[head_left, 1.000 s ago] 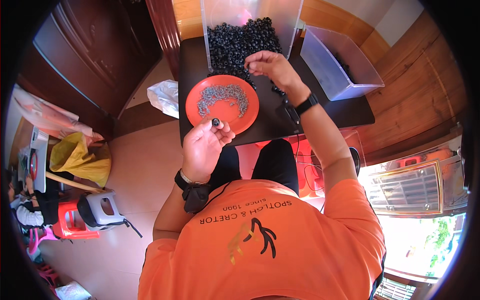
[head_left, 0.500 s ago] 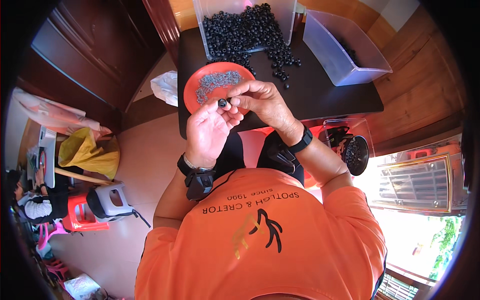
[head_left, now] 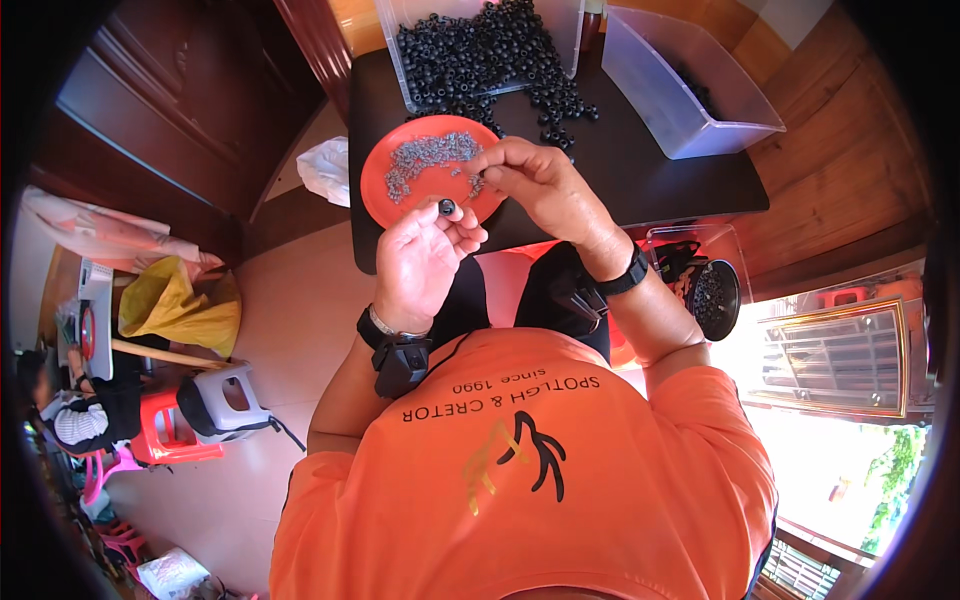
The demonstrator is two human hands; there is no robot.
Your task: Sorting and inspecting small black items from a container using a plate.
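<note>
my left hand [head_left: 425,262] sits curled just short of the orange plate [head_left: 385,195], fingers bent in and thumb pressed up, pinching a small black ring-shaped piece [head_left: 446,207] at its fingertips, so the hand is nearly closed around that one part. my right hand [head_left: 540,185] is just to the right of it and a little farther out, knuckles up, fingers drawn tight together over the near edge of the plate; it seems to pinch something thin and small between thumb and forefinger, pointed toward the black piece, but i cannot tell what it is at this size. the two hands are close, fingertips almost meeting, with the black piece between them. under and beyond the right fingertips lies a heap of small grey metal bits [head_left: 425,158] spread across the plate. farther out from both hands, a clear tub [head_left: 570,35] lies tipped with a spill of black ring pieces [head_left: 480,55] running out onto the dark table [head_left: 640,175]. out past the right hand and off to its right stands a second clear bin [head_left: 690,90], with a few dark pieces in it. down beside my right forearm, below the table edge, a dark round bowl [head_left: 712,295] holds more small parts. both wrists wear dark bands.
</note>
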